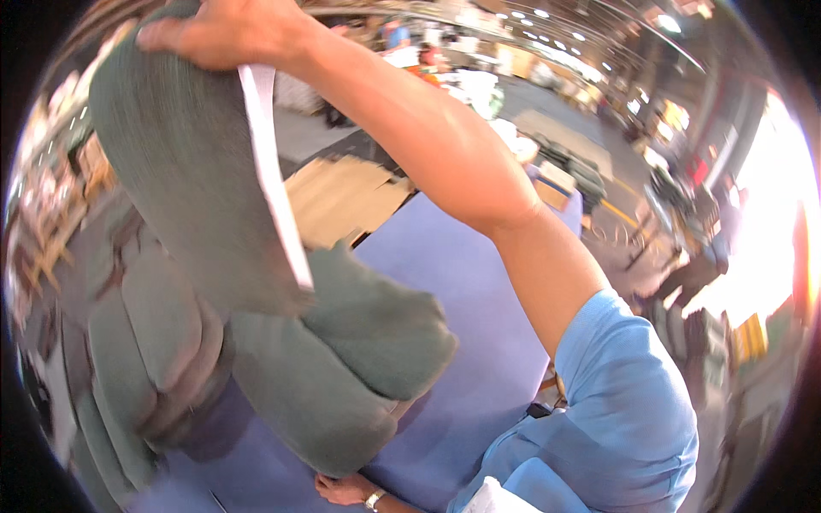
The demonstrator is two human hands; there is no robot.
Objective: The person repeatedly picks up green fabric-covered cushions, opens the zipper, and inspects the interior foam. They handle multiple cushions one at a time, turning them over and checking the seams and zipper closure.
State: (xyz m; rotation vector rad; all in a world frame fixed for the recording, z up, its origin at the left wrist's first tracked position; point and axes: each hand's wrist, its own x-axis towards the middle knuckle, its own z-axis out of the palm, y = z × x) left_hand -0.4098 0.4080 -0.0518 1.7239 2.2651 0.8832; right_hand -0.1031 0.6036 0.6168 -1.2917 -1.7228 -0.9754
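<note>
In the head view, the right hand [227, 36] grips the upper end of a grey-green cushion [188, 162], raised above the left side of the blue surface [487, 291]; its long axis slants down rightward. The left hand [342, 490] meets the near end of lying cushions [304, 398]; its grip is unclear. Cardboard [342, 203] lies past the far edge, under hall lights [669, 23].

Blue-violet table [487, 282], plump grey-green cushions [316, 398] lying against each other on it, darker blurred pile [162, 342] at left.
</note>
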